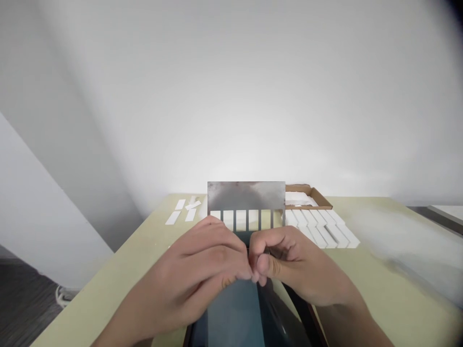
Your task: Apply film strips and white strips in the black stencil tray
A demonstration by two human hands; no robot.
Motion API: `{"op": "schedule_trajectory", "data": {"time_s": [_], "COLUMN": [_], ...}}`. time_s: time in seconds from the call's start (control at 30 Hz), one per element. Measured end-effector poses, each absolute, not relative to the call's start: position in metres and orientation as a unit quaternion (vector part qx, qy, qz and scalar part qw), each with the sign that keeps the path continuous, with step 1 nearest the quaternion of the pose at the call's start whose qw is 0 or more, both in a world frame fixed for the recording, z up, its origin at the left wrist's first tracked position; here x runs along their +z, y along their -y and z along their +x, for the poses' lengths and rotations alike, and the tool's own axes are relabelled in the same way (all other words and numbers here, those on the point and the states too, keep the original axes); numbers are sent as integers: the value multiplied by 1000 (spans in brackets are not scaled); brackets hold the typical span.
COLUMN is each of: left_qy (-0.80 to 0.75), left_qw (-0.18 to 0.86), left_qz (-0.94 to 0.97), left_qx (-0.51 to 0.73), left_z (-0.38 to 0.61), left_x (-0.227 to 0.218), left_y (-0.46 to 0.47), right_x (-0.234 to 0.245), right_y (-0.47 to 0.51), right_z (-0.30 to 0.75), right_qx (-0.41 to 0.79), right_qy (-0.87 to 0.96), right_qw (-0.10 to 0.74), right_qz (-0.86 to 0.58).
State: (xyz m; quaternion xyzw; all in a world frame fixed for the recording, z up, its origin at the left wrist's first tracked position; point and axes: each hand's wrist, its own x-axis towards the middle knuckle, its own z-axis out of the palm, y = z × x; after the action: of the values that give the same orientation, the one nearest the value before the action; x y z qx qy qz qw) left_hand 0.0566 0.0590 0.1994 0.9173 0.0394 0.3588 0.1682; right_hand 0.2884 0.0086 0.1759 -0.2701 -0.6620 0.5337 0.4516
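Note:
My left hand [206, 262] and my right hand [300, 265] meet fingertip to fingertip at the middle of the view. On both, thumb and fingers are pinched together; whatever lies between them is hidden or too small to make out. Just below the fingertips is a smooth blue-grey sheet or panel [235, 315], with a glossy dark surface [280, 318] to its right. Behind the hands stands a metal plate [246, 194] with a row of rectangular cut-outs. Its lower part is covered by my fingers.
Rows of white blocks [325, 229] lie at the right, before a brown cardboard box [321, 198] with white contents. Several small white strips [173, 218] lie at the left on the yellow-green table [376, 274]. A pale wall [238, 96] rises behind the table.

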Motion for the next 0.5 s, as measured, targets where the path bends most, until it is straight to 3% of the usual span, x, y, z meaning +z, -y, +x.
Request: {"op": "schedule_trajectory", "data": {"time_s": [0.5], "left_qy": [-72], "left_qw": [52], "left_qz": [920], "left_qx": [383], "left_z": [50], "left_x": [200], "left_y": [-43], "right_x": [189], "right_y": [14], "right_z": [304], "right_qx": [454], "right_qy": [705], "right_qw": [438], "right_qz": [-324]}}
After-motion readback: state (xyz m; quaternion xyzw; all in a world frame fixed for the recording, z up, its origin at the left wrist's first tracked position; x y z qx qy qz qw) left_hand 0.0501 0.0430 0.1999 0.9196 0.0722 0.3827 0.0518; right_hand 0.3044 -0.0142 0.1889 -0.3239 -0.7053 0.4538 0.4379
